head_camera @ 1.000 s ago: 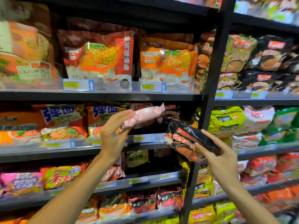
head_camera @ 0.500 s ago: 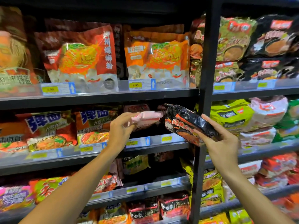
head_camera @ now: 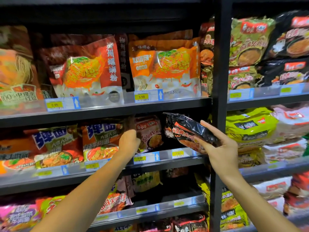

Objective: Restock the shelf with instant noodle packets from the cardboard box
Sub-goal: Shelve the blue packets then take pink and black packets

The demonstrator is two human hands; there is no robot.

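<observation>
My left hand (head_camera: 129, 142) reaches into the middle shelf (head_camera: 167, 162) and grips the left edge of a pink noodle packet (head_camera: 149, 133), which stands upright in the shelf row. My right hand (head_camera: 219, 149) holds a black noodle packet (head_camera: 187, 128) with red lettering, tilted, just in front of the same shelf to the right of the pink one. Its fingers curl under the packet and the forefinger lies along its top. The cardboard box is out of view.
A black upright post (head_camera: 219, 81) divides the shelving just right of the black packet. Orange noodle packs (head_camera: 100, 139) stand left of my left hand. Large bags (head_camera: 165, 67) fill the shelf above, green packs (head_camera: 249, 128) the right bay, more packets the lower shelves.
My left hand has pushed the pink packet from in front of the shelf into the row, where it now stands upright. My right hand has brought the black packet up closer to the shelf.
</observation>
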